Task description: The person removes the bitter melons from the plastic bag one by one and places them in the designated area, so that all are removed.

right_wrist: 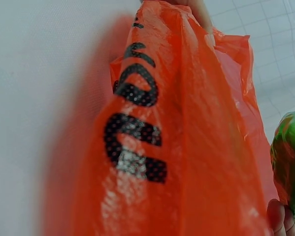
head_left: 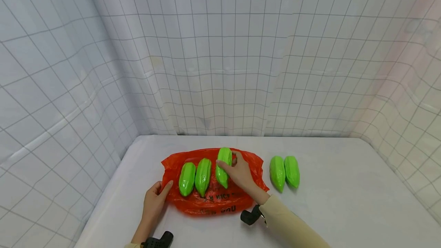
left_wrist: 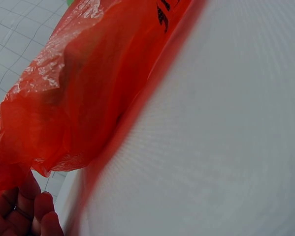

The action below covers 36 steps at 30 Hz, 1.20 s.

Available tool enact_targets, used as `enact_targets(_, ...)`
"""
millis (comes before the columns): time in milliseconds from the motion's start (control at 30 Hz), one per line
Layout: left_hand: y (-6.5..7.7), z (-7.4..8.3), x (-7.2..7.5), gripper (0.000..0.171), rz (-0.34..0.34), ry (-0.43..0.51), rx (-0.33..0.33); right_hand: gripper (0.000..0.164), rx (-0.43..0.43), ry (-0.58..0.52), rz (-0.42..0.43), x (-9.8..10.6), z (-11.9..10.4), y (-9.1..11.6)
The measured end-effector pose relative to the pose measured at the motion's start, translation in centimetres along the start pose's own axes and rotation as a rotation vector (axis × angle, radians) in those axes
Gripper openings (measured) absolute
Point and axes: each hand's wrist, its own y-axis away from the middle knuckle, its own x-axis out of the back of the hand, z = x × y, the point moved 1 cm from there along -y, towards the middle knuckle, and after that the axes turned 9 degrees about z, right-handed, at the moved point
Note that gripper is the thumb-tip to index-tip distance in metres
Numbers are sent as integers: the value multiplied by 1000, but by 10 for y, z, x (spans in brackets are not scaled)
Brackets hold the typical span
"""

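Note:
A red plastic bag (head_left: 220,202) with black lettering lies spread over the table. At its left edge my left hand (head_left: 154,200) pinches the film; the left wrist view shows the bag (left_wrist: 98,73) running up from the thumb and fingers. My right hand (head_left: 241,171) holds a glossy green ridged gourd (head_left: 222,179), pointed end towards me, over the bag's right half. Left of it, a second green gourd (head_left: 203,177) and a third green gourd (head_left: 187,179) lie side by side on the bag. In the right wrist view the held gourd (right_wrist: 292,157) shows beyond the bag.
To the right of the bag, two more green gourds, one (head_left: 277,173) beside the other (head_left: 292,171), lie on the white table (head_left: 337,194). White sheeting with a dark grid (head_left: 220,68) hangs behind the table and along both sides.

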Motion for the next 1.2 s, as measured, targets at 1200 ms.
enact_targets(1200,2,2,2,41,-8,-12,-5,77,41,-44,96,22,-1,0)
